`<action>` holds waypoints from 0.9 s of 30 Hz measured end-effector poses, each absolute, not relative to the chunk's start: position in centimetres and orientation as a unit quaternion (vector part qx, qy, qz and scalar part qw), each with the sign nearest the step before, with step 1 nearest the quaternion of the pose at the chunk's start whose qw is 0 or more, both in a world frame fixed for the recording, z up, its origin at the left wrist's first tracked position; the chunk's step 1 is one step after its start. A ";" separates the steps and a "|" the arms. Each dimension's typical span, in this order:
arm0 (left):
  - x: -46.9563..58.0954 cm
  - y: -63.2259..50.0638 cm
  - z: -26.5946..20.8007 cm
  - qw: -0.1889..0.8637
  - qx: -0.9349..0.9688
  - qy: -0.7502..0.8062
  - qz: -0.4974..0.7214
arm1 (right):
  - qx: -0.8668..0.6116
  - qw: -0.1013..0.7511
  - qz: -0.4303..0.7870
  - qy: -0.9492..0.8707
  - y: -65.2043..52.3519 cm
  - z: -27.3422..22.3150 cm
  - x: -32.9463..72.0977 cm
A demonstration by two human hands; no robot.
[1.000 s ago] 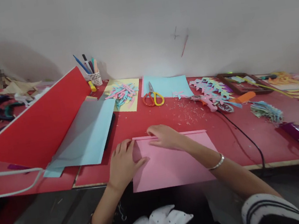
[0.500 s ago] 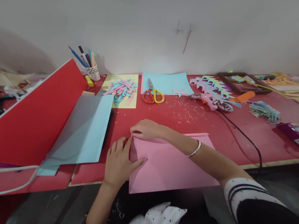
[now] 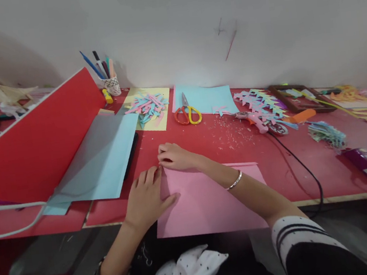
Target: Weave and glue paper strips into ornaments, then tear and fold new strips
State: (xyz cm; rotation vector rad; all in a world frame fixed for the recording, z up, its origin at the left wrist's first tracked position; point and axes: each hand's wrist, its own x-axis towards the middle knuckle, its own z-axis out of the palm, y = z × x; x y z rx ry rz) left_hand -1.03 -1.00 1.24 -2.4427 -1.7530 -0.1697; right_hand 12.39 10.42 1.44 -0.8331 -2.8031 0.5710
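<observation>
A sheet of pink paper (image 3: 209, 208) lies at the table's front edge, its near part jutting out past it. Along its far side runs a narrow folded strip, visible at the right. My left hand (image 3: 146, 199) rests flat on the sheet's left side, thumb spread away from the fingers. At the far left corner my right hand (image 3: 176, 157) is closed on the paper's edge, its fingers curled and pinched together. The right forearm crosses above the sheet and hides part of the fold.
Beyond the hands lie red-and-yellow scissors (image 3: 188, 115), paper strips (image 3: 149, 107) and blue sheets (image 3: 210, 94). To the right are a pink glue gun (image 3: 256, 123) with its cord and a purple power strip (image 3: 366, 165). A red board (image 3: 45, 142) leans at left beside blue paper (image 3: 102, 161).
Both hands stay at the far left corner of the pink paper with almost no movement. The camera view has shifted slightly.
</observation>
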 end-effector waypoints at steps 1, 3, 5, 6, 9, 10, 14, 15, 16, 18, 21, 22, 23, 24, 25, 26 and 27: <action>-1.0 -1.0 1.3 0.066 -0.810 -0.580 -0.054 | -0.284 0.084 0.192 -0.936 10.4 1.3 12.4; -1.0 -1.0 1.4 0.067 -0.811 -0.579 -0.052 | -0.292 0.093 0.191 -0.932 10.3 1.2 12.4; -1.0 -1.0 1.5 0.063 -0.812 -0.578 -0.049 | -0.296 0.102 0.195 -0.929 10.3 1.0 12.4; -0.9 -1.0 1.6 0.061 -0.813 -0.577 -0.048 | -0.297 0.105 0.198 -0.928 10.4 1.0 12.4; -0.9 -1.0 1.7 0.054 -0.812 -0.580 -0.039 | -0.298 0.116 0.206 -0.925 10.5 0.9 12.4; -0.8 -1.0 1.8 0.052 -0.811 -0.582 -0.036 | -0.299 0.119 0.207 -0.924 10.5 0.9 12.4; -0.8 -0.9 2.0 0.046 -0.810 -0.584 -0.030 | -0.304 0.130 0.229 -0.916 10.7 1.1 12.6; -0.8 -0.9 2.0 0.046 -0.809 -0.585 -0.030 | -0.305 0.129 0.242 -0.912 10.7 1.3 12.8; -0.8 -0.9 2.0 0.045 -0.809 -0.585 -0.030 | -0.305 0.125 0.256 -0.909 10.8 1.5 13.0; -0.9 -0.9 2.0 0.043 -0.808 -0.587 -0.030 | -0.306 0.106 0.278 -0.904 10.9 2.0 13.4; -0.9 -0.8 2.1 0.034 -0.809 -0.586 -0.032 | -0.308 0.073 0.290 -0.903 10.8 2.7 13.9; -0.8 -0.8 2.1 0.029 -0.811 -0.583 -0.036 | -0.310 0.066 0.290 -0.903 10.7 2.9 14.0; -0.8 -0.8 2.1 0.024 -0.815 -0.577 -0.040 | -0.312 0.060 0.289 -0.903 10.5 3.1 14.1; -0.7 -0.7 2.1 0.018 -0.821 -0.569 -0.045 | -0.313 0.058 0.287 -0.904 10.4 3.2 14.1; -0.6 -0.7 2.1 0.014 -0.826 -0.562 -0.050 | -0.313 0.057 0.284 -0.904 10.2 3.3 14.1; -0.5 -0.7 2.1 0.013 -0.830 -0.555 -0.055 | -0.314 0.056 0.281 -0.905 10.1 3.4 14.1; -0.3 -0.7 2.1 0.015 -0.831 -0.554 -0.057 | -0.315 0.057 0.278 -0.906 9.9 3.4 14.1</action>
